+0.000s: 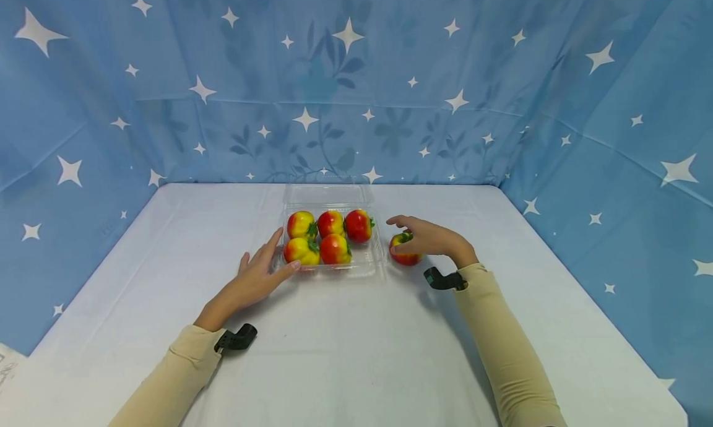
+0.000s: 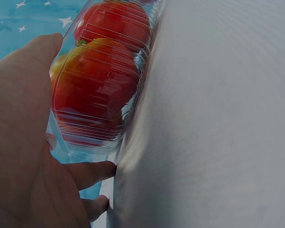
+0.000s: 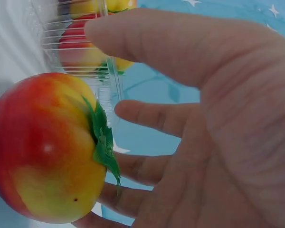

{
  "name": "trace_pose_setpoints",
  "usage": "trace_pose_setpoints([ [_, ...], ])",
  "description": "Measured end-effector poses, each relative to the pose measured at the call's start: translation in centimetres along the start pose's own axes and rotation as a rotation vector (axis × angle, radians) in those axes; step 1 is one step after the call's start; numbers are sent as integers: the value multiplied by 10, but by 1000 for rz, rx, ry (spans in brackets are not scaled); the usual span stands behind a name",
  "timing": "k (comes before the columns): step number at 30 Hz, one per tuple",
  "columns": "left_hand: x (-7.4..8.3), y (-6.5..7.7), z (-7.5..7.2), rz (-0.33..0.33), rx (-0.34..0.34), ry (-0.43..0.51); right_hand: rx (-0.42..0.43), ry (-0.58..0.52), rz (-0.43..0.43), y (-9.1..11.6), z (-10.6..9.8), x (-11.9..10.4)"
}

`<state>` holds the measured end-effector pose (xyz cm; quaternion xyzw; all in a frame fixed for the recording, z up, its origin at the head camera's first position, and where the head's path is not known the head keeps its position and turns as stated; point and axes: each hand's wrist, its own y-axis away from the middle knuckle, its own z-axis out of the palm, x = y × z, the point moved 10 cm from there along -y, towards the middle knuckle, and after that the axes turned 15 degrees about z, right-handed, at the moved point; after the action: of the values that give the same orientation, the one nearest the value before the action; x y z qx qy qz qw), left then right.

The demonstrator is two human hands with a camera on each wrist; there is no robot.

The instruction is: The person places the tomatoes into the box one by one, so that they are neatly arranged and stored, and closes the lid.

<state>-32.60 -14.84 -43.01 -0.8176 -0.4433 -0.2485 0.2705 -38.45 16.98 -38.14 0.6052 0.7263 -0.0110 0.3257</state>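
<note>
A clear plastic clamshell box [image 1: 364, 254] lies with its lid folded back, holding several red-and-yellow fruits [image 1: 335, 249] with green leafy caps. My left hand [image 1: 255, 283] is at the box's front left corner, fingers spread along the side and thumb tip right at the front rim. To the right of the box, one more fruit [image 3: 47, 147] of the same kind sits on the table. Over it hovers my right hand [image 1: 426, 236], its fingers spread and loosely bent around the far side. In the right wrist view the leafy cap faces the palm, and the thumb stands apart from the fruit.
The box's transparent lid [image 1: 328, 194] reaches toward the table's back edge. A white cloth covers the table [image 1: 345, 340]. Blue curtains with white stars [image 1: 334, 74] stand at the back and both sides. Each wrist wears a black camera band [image 1: 236, 338].
</note>
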Motion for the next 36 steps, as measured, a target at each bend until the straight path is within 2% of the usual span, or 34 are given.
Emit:
trace_pose_setpoints([
  [10, 0, 0, 0, 1, 3, 7, -2, 138, 81, -5, 6, 11],
  [16, 0, -1, 0, 7, 3, 10, 6, 177, 119, -8, 9, 16],
  [27, 0, 0, 0, 4, 2, 14, 25, 173, 80, -7, 6, 10],
  [36, 1, 0, -1, 9, 6, 15, 139, 92, 8, -2, -16, 6],
])
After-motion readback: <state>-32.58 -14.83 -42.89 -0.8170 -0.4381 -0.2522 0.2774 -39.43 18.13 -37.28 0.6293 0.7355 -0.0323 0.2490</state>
